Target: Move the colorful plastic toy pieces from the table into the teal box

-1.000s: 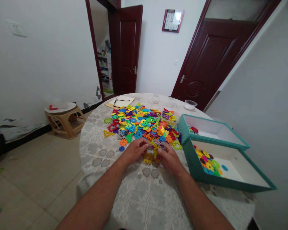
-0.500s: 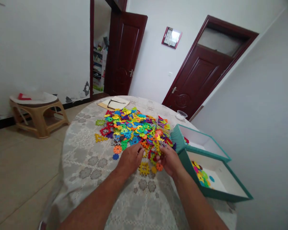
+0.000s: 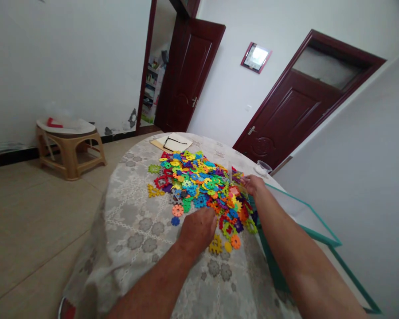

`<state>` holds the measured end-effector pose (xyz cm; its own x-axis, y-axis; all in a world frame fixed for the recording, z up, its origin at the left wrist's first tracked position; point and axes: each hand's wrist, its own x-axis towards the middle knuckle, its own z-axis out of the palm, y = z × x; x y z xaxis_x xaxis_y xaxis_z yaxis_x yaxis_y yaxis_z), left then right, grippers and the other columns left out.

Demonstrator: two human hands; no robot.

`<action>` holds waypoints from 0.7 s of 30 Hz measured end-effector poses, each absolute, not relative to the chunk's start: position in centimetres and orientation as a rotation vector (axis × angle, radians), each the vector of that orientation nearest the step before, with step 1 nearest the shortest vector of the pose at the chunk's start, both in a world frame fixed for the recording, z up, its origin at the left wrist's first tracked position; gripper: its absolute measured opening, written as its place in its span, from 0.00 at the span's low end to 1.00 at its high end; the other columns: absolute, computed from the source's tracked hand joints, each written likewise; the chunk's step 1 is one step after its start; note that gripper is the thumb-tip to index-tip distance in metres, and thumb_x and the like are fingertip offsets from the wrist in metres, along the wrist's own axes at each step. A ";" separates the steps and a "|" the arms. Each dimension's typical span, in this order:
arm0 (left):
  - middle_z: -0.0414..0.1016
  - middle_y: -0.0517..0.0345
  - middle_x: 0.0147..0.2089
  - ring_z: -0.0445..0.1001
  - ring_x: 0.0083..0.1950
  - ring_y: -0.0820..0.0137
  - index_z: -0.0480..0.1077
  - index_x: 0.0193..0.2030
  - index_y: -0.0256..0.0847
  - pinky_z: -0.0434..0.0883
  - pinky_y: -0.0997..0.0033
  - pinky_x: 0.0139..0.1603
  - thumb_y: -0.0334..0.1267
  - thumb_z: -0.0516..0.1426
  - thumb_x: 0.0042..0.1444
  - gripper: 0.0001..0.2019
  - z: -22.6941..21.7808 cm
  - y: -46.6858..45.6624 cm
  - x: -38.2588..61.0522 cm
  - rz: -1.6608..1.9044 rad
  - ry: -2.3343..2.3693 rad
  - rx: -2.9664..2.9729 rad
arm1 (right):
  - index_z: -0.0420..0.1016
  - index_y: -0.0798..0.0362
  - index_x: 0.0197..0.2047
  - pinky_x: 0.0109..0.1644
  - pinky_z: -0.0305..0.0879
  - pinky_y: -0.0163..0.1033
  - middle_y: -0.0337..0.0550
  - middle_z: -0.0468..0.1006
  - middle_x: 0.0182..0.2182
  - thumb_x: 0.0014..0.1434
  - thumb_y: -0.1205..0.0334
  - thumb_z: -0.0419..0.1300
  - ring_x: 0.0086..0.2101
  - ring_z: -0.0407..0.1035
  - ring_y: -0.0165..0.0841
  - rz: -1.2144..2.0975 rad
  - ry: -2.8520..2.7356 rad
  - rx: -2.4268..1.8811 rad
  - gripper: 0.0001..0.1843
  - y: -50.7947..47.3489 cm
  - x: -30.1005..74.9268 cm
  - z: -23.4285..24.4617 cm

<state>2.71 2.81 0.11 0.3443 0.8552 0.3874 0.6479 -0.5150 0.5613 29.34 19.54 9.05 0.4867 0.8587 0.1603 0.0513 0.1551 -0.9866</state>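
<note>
A heap of colourful plastic toy connector pieces (image 3: pixel 199 179), many gear-shaped, covers the middle of the table. At its near edge my left hand (image 3: pixel 199 227) rests closed, with its fingers curled out of sight; whatever it may hold is hidden. My right hand (image 3: pixel 254 184) reaches over the right side of the heap to a clear plastic container (image 3: pixel 231 173) with pieces in it. Its fingers stretch leftward at the container, and no piece shows clearly in them. Between the hands lie a yellow square piece (image 3: pixel 215 244) and an orange gear-shaped piece (image 3: pixel 235 241).
Teal-edged boxes (image 3: pixel 322 217) stand at the right, partly behind my right forearm. At the far side are glasses (image 3: pixel 174 141) on papers and a clear bowl (image 3: pixel 263 166). A patterned cloth (image 3: pixel 136 221) covers the round table. Left of it stands a stool (image 3: pixel 69 153).
My right hand has moved from the near right of the heap, where it held pieces, up to the clear container. My left hand stays by the heap. The view has shifted.
</note>
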 end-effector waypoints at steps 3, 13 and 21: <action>0.78 0.50 0.42 0.77 0.44 0.60 0.71 0.41 0.45 0.68 0.63 0.41 0.40 0.49 0.71 0.10 0.6 2.4 2.9 0.945 1.337 2.287 | 0.63 0.47 0.35 0.28 0.70 0.35 0.32 0.71 0.26 0.49 0.65 0.62 0.25 0.72 0.30 0.639 -0.805 -1.353 0.12 18.9 28.8 8.3; 0.79 0.47 0.44 0.78 0.46 0.59 0.72 0.46 0.44 0.70 0.63 0.43 0.39 0.48 0.72 0.11 0.6 1.8 4.1 0.964 1.313 2.235 | 0.82 0.48 0.43 0.46 0.68 0.45 0.42 0.81 0.35 0.60 0.56 0.57 0.36 0.73 0.39 0.138 -1.403 -1.615 0.14 3.5 23.0 2.9; 0.80 0.50 0.45 0.79 0.46 0.60 0.72 0.47 0.43 0.72 0.63 0.42 0.40 0.49 0.72 0.11 0.1 1.9 4.6 0.844 1.371 2.322 | 0.80 0.47 0.41 0.53 0.67 0.47 0.45 0.82 0.41 0.59 0.60 0.57 0.44 0.74 0.43 0.061 -1.586 -1.588 0.11 -4.3 24.3 -1.2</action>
<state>4.58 1.86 0.12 0.3664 0.8707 0.3280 0.6849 -0.4910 0.5384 24.25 -4.28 -1.18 0.1884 0.8326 0.5209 0.7902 0.1864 -0.5839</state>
